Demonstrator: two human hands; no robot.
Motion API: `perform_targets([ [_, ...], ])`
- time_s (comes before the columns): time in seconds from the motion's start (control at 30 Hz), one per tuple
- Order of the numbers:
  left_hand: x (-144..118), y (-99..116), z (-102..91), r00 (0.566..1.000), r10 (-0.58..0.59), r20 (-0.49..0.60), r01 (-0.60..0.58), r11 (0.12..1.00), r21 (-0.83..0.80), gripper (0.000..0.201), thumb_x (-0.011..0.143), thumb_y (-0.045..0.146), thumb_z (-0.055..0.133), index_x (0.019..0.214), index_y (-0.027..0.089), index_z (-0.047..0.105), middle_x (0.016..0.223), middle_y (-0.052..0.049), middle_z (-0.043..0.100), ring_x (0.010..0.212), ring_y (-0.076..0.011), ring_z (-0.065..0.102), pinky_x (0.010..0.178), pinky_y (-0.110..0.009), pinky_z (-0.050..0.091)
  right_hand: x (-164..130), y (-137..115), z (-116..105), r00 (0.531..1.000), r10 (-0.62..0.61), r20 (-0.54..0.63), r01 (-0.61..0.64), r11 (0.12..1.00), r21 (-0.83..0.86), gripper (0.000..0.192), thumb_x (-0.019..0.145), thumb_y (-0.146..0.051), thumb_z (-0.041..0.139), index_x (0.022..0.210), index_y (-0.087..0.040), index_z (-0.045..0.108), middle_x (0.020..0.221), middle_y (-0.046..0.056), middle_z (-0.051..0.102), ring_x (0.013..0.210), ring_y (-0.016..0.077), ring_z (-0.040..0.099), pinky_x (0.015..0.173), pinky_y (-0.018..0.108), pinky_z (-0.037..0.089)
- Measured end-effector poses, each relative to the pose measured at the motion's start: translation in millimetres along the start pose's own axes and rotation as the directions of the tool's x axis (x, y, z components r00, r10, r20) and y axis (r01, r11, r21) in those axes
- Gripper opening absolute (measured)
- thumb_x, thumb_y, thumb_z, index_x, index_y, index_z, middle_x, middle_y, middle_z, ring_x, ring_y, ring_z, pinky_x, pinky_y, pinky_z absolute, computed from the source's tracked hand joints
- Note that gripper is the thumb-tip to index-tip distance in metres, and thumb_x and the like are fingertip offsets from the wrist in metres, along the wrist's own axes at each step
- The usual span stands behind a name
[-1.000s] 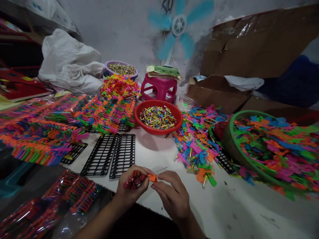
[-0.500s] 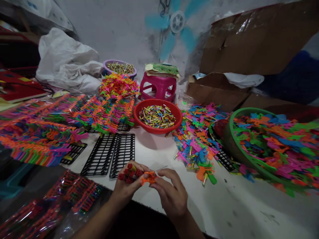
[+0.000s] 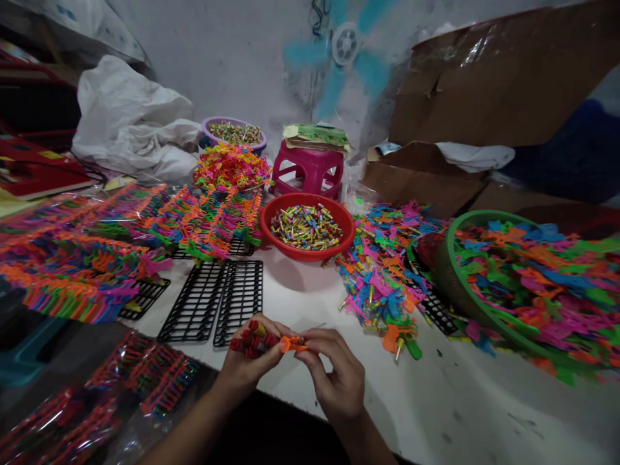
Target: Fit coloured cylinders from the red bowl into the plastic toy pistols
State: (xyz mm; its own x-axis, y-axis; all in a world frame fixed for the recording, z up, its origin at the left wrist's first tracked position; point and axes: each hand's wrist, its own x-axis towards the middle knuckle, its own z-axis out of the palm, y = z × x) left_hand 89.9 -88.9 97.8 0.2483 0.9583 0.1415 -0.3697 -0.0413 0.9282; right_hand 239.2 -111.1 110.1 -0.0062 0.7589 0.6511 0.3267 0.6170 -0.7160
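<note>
My left hand is closed around several small tube-shaped pieces with dark red ends. Its thumb and fingertips also pinch a small orange plastic piece. From the other side, the thumb and forefinger of my right hand close on the same orange piece. A thin, needle-like point sticks out above the right fingers; its other end is hidden. Both hands are over the front edge of the white table.
A red bowl holds small printed tubes. Right of it lies a heap of colourful plastic toy parts, beside a full green basket. Black plastic grids lie left of centre, near rows of bagged colourful toys. A fan turns behind.
The orange piece has turned slightly and shifted a little right. My right fingers have drawn closer together on it; my left hand has stayed nearly in place.
</note>
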Motion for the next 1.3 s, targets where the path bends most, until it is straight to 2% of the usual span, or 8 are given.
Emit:
perform_targets([
  [0.2, -1.3, 4.4, 1.2, 1.0, -0.009, 0.014, 0.008, 1.0, 0.028, 0.009, 0.075, 0.018, 0.06, 0.077, 0.018, 0.051, 0.083, -0.003, 0.062, 0.079, -0.0158, 0.059, 0.072, -0.029, 0.047, -2.1, -1.6, -0.9, 0.984, 0.17, 0.06, -0.17, 0.985, -0.008, 0.022, 0.076, -0.012, 0.054, 0.097, -0.02, 0.056, 0.085, 0.005, 0.059, 0.079, 0.0158, 0.056, 0.068, 0.028, 0.048],
  [0.37, -0.3, 8.4, 6.2, 0.999, -0.022, -0.03, 0.027, 0.982, 0.187, 0.011, 0.072, 0.021, 0.062, 0.074, 0.016, 0.052, 0.076, -0.003, 0.061, 0.074, -0.0151, 0.058, 0.068, -0.027, 0.047, 6.1, 0.4, -3.0, 0.952, 0.239, 0.191, -0.249, 0.968, 0.031, 0.025, 0.076, -0.016, 0.056, 0.1, -0.021, 0.061, 0.087, 0.005, 0.059, 0.081, 0.0145, 0.057, 0.068, 0.025, 0.049],
  [0.77, 4.3, -4.4, 9.9, 0.988, -0.139, -0.065, 0.147, 0.981, 0.124, 0.014, 0.068, 0.024, 0.066, 0.073, 0.016, 0.057, 0.071, 0.0, 0.059, 0.067, -0.0123, 0.054, 0.064, -0.024, 0.044, 1.0, 8.1, 2.0, 0.922, 0.381, 0.064, -0.386, 0.9, 0.202, 0.006, 0.073, -0.02, 0.06, 0.073, -0.018, 0.065, 0.07, 0.002, 0.056, 0.066, 0.0125, 0.055, 0.053, 0.021, 0.046],
  [0.87, 8.9, -12.2, 7.7, 0.971, -0.182, -0.155, 0.195, 0.978, 0.078, 0.016, 0.067, 0.026, 0.067, 0.072, 0.014, 0.058, 0.066, -0.001, 0.059, 0.065, -0.013, 0.055, 0.063, -0.025, 0.045, -1.8, 24.5, 6.6, 0.832, 0.554, 0.035, -0.531, 0.776, 0.34, 0.008, 0.071, -0.024, 0.063, 0.071, -0.017, 0.065, 0.071, 0.002, 0.057, 0.068, 0.0122, 0.054, 0.059, 0.022, 0.046],
  [0.97, 13.1, -22.5, 3.8, 0.932, -0.285, -0.223, 0.293, 0.956, 0.001, 0.019, 0.064, 0.027, 0.069, 0.071, 0.013, 0.057, 0.062, 0.0, 0.059, 0.062, -0.0128, 0.057, 0.061, -0.024, 0.046, -6.7, 42.3, 12.6, 0.677, 0.728, 0.105, -0.646, 0.52, 0.559, 0.016, 0.068, -0.03, 0.065, 0.076, -0.016, 0.066, 0.072, 0.002, 0.06, 0.067, 0.0111, 0.054, 0.062, 0.023, 0.046],
  [1.1, 16.1, -34.7, -0.2, 0.868, -0.434, -0.242, 0.416, 0.901, -0.122, 0.024, 0.06, 0.029, 0.071, 0.071, 0.014, 0.056, 0.059, 0.002, 0.059, 0.057, -0.0123, 0.058, 0.052, -0.022, 0.046, -13.0, 56.9, 18.8, 0.549, 0.805, 0.223, -0.68, 0.277, 0.679, 0.026, 0.061, -0.034, 0.071, 0.078, -0.015, 0.066, 0.072, 0.002, 0.061, 0.062, 0.0099, 0.054, 0.06, 0.022, 0.046],
  [1.17, 16.6, -38.4, -0.2, 0.854, -0.452, -0.257, 0.43, 0.892, -0.139, 0.025, 0.057, 0.029, 0.073, 0.069, 0.014, 0.056, 0.057, 0.003, 0.058, 0.055, -0.0116, 0.058, 0.049, -0.02, 0.045, -14.8, 62.1, 20.5, 0.506, 0.834, 0.219, -0.684, 0.235, 0.69, 0.028, 0.058, -0.034, 0.073, 0.077, -0.015, 0.066, 0.073, 0.002, 0.062, 0.062, 0.0103, 0.055, 0.059, 0.022, 0.046],
  [1.3, 16.0, -41.7, 2.1, 0.848, -0.498, -0.182, 0.491, 0.867, -0.085, 0.027, 0.052, 0.025, 0.076, 0.067, 0.012, 0.058, 0.06, 0.001, 0.061, 0.057, -0.012, 0.059, 0.05, -0.021, 0.048, -15.9, 70.1, 18.4, 0.462, 0.884, 0.072, -0.642, 0.277, 0.714, 0.028, 0.056, -0.036, 0.074, 0.074, -0.016, 0.064, 0.073, 0.002, 0.063, 0.062, 0.0119, 0.057, 0.059, 0.024, 0.048],
])
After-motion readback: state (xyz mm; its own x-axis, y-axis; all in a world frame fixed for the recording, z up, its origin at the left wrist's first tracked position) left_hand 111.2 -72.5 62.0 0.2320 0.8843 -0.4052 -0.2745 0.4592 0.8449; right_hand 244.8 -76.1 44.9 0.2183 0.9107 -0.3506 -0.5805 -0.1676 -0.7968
